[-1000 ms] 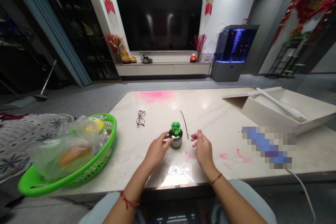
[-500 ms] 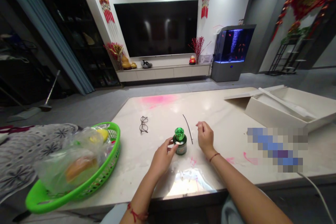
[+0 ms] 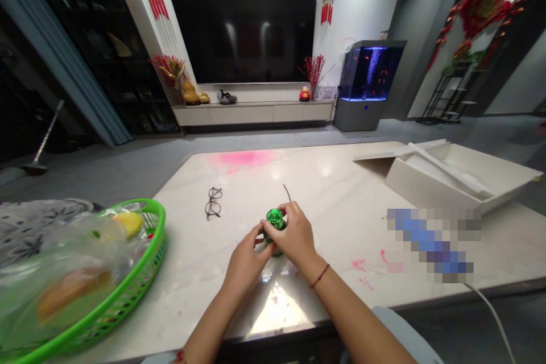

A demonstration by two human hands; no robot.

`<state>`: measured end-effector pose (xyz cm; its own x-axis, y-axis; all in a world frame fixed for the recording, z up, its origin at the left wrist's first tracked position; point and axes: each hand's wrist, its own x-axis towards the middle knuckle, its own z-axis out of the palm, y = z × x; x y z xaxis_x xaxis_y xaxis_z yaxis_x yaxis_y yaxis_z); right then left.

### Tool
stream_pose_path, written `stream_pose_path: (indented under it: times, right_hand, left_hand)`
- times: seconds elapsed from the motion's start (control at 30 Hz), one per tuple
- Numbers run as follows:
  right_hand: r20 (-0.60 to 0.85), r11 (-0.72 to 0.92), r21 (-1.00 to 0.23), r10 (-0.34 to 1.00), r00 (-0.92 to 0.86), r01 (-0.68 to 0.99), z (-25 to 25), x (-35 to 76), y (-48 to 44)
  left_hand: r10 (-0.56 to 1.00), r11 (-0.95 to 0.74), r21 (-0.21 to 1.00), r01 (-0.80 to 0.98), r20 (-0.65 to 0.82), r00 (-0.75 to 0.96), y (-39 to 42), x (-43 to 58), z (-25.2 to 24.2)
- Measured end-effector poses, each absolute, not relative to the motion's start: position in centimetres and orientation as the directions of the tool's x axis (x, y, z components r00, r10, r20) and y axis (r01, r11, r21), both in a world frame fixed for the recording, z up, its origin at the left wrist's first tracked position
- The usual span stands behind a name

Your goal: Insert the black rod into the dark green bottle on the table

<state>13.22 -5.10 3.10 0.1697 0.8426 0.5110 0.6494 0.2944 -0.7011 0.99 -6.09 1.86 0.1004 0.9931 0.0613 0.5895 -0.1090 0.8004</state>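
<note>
A small dark green bottle with a shiny green cap stands upright on the table, mostly covered by my fingers. My left hand is closed around its left side, low on the body. From the right, my right hand grips around the cap and the bottle's shoulder, its thumb across the front. Behind the right hand, the far end of a thin black strip shows; the rest is hidden. A pair of glasses lies to the left of the bottle.
A green basket with plastic-bagged items stands at the table's left. At the right sits an open white box. A blurred-out blue item with a white cable lies nearer. Pink stains mark the pale tabletop.
My right hand has moved left from beside the black strip and taken hold of the bottle's top. My left hand stays on the bottle. The view has shifted slightly right.
</note>
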Motion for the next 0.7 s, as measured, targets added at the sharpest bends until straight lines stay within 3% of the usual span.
stream_pose_path:
  times: [0.2, 0.37, 0.7]
  right_hand:
    - [0.488, 0.324, -0.719, 0.865, 0.115, 0.614, 3.6, 14.1, -4.6]
    - [0.449, 0.373, -0.793, 0.892, 0.049, 0.481, 3.2, 14.8, -4.3]
    - [0.386, 0.392, -0.856, 0.918, -0.088, 0.338, 3.3, 15.7, -3.8]
  left_hand:
    - [0.989, -0.146, 0.818, 0.557, 0.141, 0.052, -5.4, 1.5, 0.7]
    - [0.984, -0.140, 0.883, 0.448, 0.176, -0.040, -5.3, 2.6, -0.2]
    - [0.989, -0.111, 0.863, 0.493, 0.146, -0.033, -5.2, 2.4, -0.5]
